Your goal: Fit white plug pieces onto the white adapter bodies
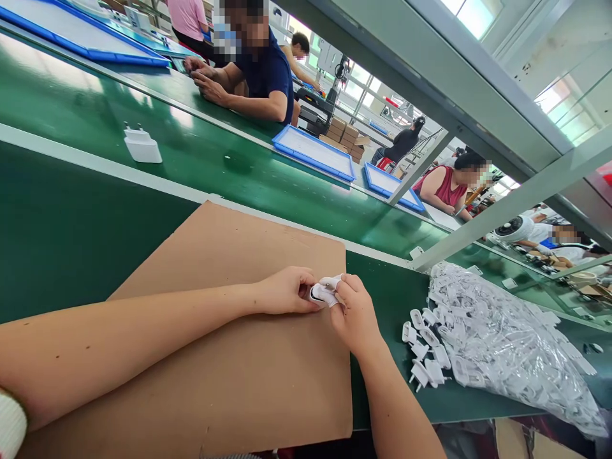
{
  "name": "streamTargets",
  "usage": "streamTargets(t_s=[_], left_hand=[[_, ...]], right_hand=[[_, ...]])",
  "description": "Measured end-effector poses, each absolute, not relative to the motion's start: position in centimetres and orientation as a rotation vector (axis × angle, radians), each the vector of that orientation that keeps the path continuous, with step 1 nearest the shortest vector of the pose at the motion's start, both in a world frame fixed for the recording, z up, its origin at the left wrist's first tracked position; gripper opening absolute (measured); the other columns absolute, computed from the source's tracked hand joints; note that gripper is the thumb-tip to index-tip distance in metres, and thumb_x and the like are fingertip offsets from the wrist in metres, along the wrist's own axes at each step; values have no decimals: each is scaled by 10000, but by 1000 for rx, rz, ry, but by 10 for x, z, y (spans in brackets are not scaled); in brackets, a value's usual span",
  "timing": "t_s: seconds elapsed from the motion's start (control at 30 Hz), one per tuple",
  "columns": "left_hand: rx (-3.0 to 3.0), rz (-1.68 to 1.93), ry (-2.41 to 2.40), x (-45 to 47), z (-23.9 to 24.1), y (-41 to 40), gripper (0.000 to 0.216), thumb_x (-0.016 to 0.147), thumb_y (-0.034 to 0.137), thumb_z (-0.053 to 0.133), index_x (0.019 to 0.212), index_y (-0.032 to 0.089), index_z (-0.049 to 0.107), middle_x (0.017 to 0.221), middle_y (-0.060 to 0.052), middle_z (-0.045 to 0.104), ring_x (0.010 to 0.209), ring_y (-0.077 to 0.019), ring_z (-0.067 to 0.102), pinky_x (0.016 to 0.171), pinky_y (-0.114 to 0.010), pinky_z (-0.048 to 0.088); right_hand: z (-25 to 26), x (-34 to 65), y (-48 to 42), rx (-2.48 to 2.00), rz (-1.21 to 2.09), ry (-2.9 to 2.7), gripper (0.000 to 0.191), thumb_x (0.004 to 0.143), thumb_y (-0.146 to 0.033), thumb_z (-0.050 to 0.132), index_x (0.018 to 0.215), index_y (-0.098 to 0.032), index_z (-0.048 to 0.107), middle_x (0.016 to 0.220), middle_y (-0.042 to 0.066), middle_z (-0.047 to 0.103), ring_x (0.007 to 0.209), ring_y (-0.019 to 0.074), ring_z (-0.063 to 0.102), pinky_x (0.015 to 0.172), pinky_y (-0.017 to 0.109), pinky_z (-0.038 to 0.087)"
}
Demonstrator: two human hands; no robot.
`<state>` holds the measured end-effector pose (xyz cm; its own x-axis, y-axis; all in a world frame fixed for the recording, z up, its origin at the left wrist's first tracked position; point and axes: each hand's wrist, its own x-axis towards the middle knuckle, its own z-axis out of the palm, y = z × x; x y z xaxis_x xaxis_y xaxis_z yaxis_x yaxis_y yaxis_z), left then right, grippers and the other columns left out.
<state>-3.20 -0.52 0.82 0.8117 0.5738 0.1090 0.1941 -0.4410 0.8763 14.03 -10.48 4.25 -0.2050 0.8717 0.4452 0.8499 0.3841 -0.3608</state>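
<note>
Over a brown cardboard sheet [268, 370], my two hands meet fingertip to fingertip. My left hand [284, 291] is closed on a white charger housing [315, 296], whose dark-edged open end faces right; most of it hides behind the fingers. In my right hand [356, 313], thumb and fingers pinch a white plug piece [329, 287] against that end. Whether the two parts are joined I cannot tell. To the right, several loose white plug pieces [434, 371], some with two pins, lie beside a clear plastic bag [516, 344] packed with similar white parts.
Beyond the cardboard runs a green conveyor belt [201, 172] with a white charger [143, 146] on it. Blue-rimmed trays [313, 153] stand along its far side. A co-worker in dark blue [270, 76] sits opposite. A slanting metal post [478, 223] rises at the right.
</note>
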Motion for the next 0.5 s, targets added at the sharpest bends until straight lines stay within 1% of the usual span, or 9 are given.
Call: streamTargets(t_s=[0.2, 0.33, 0.5], left_hand=[[1996, 494, 579, -32, 12, -7, 254, 741, 402, 707, 675, 171, 624, 739, 23, 493, 640, -121, 468, 587, -257, 357], [2014, 483, 563, -32, 12, -8, 261, 753, 428, 696, 714, 173, 653, 747, 19, 511, 666, -132, 497, 613, -255, 381], [2016, 490, 620, -30, 8, -11, 321, 765, 497, 688, 734, 183, 628, 728, 11, 568, 680, -156, 526, 601, -251, 415]], right_hand=[[41, 137, -102, -1456, 9, -2094, 197, 725, -22, 445, 727, -217, 470, 813, 48, 540, 780, 193, 475, 645, 288, 393], [41, 136, -100, -1531, 4, -2122, 207, 707, -14, 470, 750, -210, 522, 841, 50, 573, 808, 194, 492, 663, 283, 394], [44, 134, -99, -1690, 60, -2101, 206, 667, -17, 531, 741, -205, 575, 835, 38, 591, 816, 189, 525, 682, 273, 413]])
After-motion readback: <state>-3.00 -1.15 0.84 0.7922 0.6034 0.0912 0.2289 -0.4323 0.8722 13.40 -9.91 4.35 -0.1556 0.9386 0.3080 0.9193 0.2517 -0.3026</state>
